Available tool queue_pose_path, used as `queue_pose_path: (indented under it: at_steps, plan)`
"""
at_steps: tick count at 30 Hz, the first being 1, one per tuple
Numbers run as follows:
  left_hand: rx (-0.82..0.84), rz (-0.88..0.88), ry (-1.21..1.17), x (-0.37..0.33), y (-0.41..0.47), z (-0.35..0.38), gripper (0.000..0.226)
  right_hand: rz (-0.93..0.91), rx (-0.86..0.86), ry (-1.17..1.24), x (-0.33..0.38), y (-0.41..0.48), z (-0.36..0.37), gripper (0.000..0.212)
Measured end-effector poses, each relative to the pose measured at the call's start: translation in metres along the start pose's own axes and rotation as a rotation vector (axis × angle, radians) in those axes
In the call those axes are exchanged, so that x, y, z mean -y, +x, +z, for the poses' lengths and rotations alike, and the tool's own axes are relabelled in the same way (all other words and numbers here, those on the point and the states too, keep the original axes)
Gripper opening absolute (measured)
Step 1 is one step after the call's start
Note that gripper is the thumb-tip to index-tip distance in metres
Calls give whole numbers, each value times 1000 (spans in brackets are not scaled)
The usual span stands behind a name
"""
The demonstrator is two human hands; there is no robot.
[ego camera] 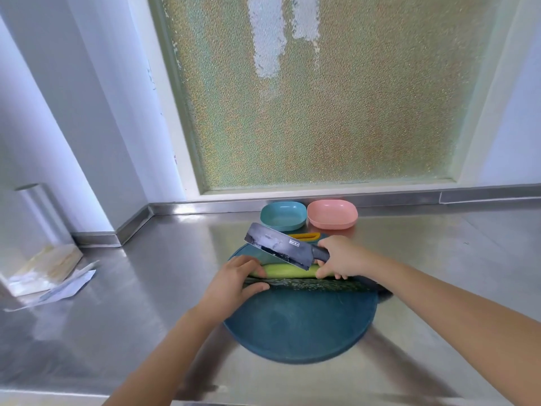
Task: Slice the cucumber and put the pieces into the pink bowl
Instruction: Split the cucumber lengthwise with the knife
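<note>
One view only, worn on the person's head. It faces forward and steeply down onto the steel desk (pixel 140 288) at close range, with the left hand (pixel 234 281) and right hand (pixel 342 256) near centre. The wide-angle lens bends the edges. A frosted window (pixel 322 98) fills the upper frame.

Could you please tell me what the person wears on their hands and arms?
The left forearm and right forearm are bare to the frame edge, no sleeves in view. The left hand and right hand are ungloved, no ring, watch or bracelet visible.
</note>
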State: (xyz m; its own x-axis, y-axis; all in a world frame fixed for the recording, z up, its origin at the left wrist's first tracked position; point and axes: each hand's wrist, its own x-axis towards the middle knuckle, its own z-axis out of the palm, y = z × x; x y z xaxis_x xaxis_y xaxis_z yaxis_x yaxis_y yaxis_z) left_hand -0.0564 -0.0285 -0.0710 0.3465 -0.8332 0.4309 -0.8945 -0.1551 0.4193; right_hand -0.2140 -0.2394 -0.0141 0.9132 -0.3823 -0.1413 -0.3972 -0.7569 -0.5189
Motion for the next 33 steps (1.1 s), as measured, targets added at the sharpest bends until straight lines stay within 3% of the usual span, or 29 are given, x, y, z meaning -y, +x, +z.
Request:
queue_pose_path:
  at_steps: [6,9,12,14,21,27,33]
  plan:
    - [-45,-132,-55,-1,2,-3,34,-166,-221,-163,5,0,9,29]
    - [1,-123,-49,1,4,-4,34,-174,-174,-176,5,-5,11,29]
    - [18,-123,-78,2,3,-5,37,-107,-103,-28,4,-10,9,49]
    - [2,-151,-114,3,2,-5,34,-95,-101,-71,3,-11,9,53]
    - [22,-313,-172,12,-8,-12,41,-154,-163,-144,2,-10,13,41]
    - [-54,-469,-474,22,-19,-17,28,-126,-133,-83,3,2,2,33]
    - [-141,-489,-501,20,-19,-11,21,-112,-209,-159,10,-1,13,46]
